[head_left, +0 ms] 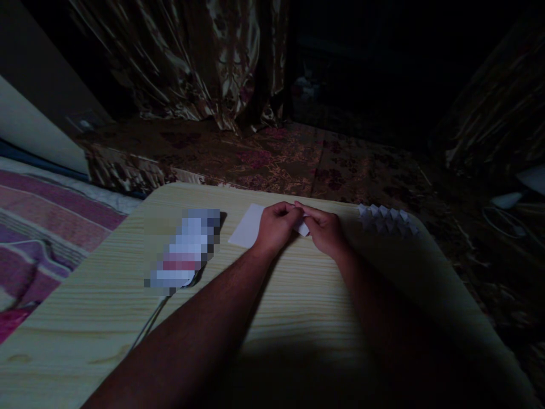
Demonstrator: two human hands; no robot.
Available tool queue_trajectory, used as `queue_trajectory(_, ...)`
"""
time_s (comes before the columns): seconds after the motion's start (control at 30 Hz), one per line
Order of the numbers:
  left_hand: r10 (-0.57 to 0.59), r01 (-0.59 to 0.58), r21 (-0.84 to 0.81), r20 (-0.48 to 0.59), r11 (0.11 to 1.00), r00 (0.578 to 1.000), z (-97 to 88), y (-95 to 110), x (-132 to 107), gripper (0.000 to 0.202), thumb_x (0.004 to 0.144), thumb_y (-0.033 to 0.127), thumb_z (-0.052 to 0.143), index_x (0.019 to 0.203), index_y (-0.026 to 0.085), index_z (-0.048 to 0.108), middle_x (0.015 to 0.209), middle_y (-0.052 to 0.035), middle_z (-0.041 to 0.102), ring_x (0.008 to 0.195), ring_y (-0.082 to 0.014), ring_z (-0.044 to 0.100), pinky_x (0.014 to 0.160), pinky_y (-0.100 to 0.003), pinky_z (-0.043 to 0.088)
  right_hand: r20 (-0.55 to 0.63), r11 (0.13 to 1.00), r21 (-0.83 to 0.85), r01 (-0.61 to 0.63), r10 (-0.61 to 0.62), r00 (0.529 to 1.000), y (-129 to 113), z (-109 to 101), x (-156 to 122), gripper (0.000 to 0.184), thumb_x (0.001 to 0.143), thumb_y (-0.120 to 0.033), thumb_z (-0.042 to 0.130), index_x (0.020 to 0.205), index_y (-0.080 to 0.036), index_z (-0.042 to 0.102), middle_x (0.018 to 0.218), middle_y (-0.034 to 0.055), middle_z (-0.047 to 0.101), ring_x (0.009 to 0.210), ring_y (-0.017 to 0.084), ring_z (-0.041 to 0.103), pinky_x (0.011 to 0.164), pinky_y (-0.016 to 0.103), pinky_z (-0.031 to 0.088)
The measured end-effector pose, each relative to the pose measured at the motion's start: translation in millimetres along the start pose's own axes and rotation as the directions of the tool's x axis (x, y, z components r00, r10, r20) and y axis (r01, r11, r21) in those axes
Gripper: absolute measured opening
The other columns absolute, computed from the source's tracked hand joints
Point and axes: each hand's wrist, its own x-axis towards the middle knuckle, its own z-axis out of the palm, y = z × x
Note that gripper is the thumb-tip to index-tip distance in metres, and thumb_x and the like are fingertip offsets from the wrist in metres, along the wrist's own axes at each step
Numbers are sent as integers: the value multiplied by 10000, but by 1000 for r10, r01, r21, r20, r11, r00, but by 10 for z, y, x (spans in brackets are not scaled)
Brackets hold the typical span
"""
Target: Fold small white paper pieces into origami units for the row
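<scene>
Near the far edge of the table, my left hand (277, 226) and my right hand (326, 228) meet, both with fingers closed on a small piece of white paper (303, 228). Only a corner of that paper shows below the fingertips, so its folds are hidden. Just left of my left hand, and partly covered by it, lies a flat white sheet of paper (246, 227). To the right of my right hand, several small folded paper pieces (388, 220) with pointed tips sit in rows.
On the left of the pale wooden table (289, 318) lies a blurred-out device with a white cable (147, 326). A striped bed cover (55, 210) borders the table on the left. Behind it is a ledge (255, 156) with patterned cloth, under a shiny curtain (238, 57).
</scene>
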Motion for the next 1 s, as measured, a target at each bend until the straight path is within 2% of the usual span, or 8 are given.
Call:
queue_trajectory(0.17, 18, -16, -35, 54, 999, 998, -1, -11, -12, 199, 685, 314, 661, 596, 158, 576, 573, 20, 567, 528, -97, 479, 524, -213, 358, -48, 998, -56, 0, -3, 999, 8, -6, -8, 452, 801, -208, 451, 1205, -275, 643, 976, -3, 728, 568, 120, 586, 550, 251, 494)
queue_trajectory(0.33, 37, -32, -49, 101, 998, 994, -13, -54, 6, 177, 703, 299, 647, 622, 158, 577, 598, 20, 573, 553, -98, 490, 560, -217, 381, -100, 996, -86, -22, 13, 995, 42, -2, -1, 461, 798, -221, 456, 1219, -275, 635, 759, -8, 714, 499, 126, 544, 494, 253, 459)
queue_trajectory(0.6, 30, -27, -34, 75, 999, 997, -17, -124, 49, 146, 727, 298, 616, 686, 160, 596, 633, 10, 597, 584, -111, 526, 576, -225, 403, -116, 996, -70, -57, 48, 992, 71, -3, 12, 481, 792, -244, 489, 1258, -280, 604, 791, -3, 714, 513, 133, 553, 507, 268, 474)
queue_trajectory(0.73, 34, -32, -37, 40, 999, 999, -13, -145, 64, 168, 743, 319, 608, 701, 156, 599, 644, -3, 613, 580, -114, 530, 576, -230, 413, -103, 998, -25, -49, 46, 994, 76, 8, 15, 458, 802, -272, 500, 1243, -240, 618, 851, 27, 722, 578, 139, 586, 560, 269, 496)
queue_trajectory(0.9, 33, -32, -21, 6, 999, 999, -13, -162, 75, 177, 743, 327, 613, 708, 153, 602, 640, 0, 611, 575, -112, 530, 563, -223, 416, -53, 996, 73, -48, 52, 997, 62, -6, 24, 485, 766, -291, 562, 1238, -187, 612, 975, 65, 717, 662, 143, 620, 554, 242, 486)
queue_trajectory(1.0, 28, -29, -38, -21, 999, 999, -9, -163, 76, 166, 732, 318, 625, 717, 153, 610, 651, 2, 616, 579, -108, 535, 565, -217, 417, -46, 985, 150, -84, 92, 995, 60, -58, 46, 482, 757, -326, 585, 1207, -159, 627, 814, 47, 716, 593, 133, 591, 498, 226, 447)
